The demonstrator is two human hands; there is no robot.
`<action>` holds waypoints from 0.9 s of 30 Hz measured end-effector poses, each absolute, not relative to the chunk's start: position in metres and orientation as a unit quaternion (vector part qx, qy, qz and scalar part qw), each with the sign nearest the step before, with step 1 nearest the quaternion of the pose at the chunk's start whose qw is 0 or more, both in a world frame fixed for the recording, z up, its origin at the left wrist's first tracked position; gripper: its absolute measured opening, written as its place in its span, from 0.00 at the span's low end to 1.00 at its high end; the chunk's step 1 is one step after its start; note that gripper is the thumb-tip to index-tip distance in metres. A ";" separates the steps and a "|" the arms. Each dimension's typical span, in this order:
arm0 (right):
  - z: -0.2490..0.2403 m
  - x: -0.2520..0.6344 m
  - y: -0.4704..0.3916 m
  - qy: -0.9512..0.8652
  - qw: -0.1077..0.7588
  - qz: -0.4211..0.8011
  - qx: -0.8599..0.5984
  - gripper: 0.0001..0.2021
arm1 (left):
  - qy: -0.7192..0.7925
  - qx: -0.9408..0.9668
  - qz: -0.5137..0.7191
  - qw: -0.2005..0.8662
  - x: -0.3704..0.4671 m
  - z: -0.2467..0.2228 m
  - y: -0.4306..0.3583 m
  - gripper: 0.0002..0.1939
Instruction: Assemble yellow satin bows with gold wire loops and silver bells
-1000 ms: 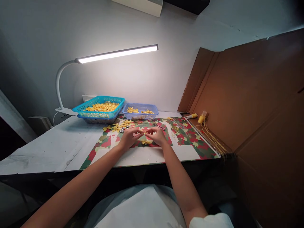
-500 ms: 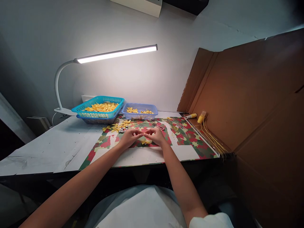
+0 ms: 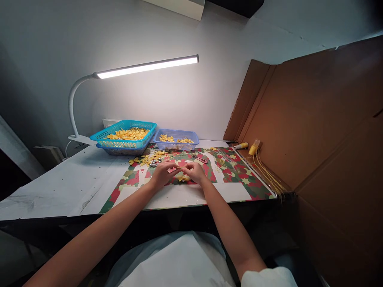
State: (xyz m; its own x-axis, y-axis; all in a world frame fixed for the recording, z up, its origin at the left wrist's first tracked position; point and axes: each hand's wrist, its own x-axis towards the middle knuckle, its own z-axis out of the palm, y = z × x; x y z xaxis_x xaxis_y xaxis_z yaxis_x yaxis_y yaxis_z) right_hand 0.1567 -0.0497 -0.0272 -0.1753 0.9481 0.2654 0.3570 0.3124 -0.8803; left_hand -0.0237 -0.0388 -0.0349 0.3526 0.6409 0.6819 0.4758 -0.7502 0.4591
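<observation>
Small craft workshop corner, desk lamp (image 3: 148, 67), baskets (image 3: 125, 144) of yellow bows (image 3: 128, 134), cardboard panel (image 3: 317, 103)

A bar-shaped lamp (image 3: 148, 67) glares white against the wall (image 3: 215, 99) and counter (image 3: 60, 179), while the lower corners (visibly stretched) sink into shadow.

Here you are with one wide view from your own head, facing forward and down over your lap (image 3: 176, 263), which fills the bottom edge, closest to the lens. Your forearms (image 3: 110, 231) lead up the frame to your left hand (image 3: 162, 174) and right hand (image 3: 195, 173), small and just below centre, over the tabletop (image 3: 60, 179)! Beyond them, you're looking square at the wall (image 3: 221, 99), lamp (image 3: 149, 67) at upper left, cardboard panel (image 3: 323, 111) along your right.
</observation>
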 end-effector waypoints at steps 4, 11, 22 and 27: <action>-0.027 0.157 -0.049 -0.683 0.438 0.342 -0.473 0.08 | 0.351 0.830 0.424 0.089 -0.025 -0.035 -0.039 0.18; -0.025 0.159 -0.049 -0.682 0.447 0.331 -0.474 0.09 | 0.362 0.875 0.304 0.107 -0.030 -0.033 -0.039 0.22; -0.029 0.168 -0.045 -0.645 0.464 0.333 -0.507 0.09 | 0.333 0.892 0.269 0.143 -0.027 -0.030 -0.043 0.18; -0.031 0.169 -0.044 -0.636 0.462 0.340 -0.516 0.09 | 0.323 0.887 0.294 0.151 -0.023 -0.028 -0.045 0.19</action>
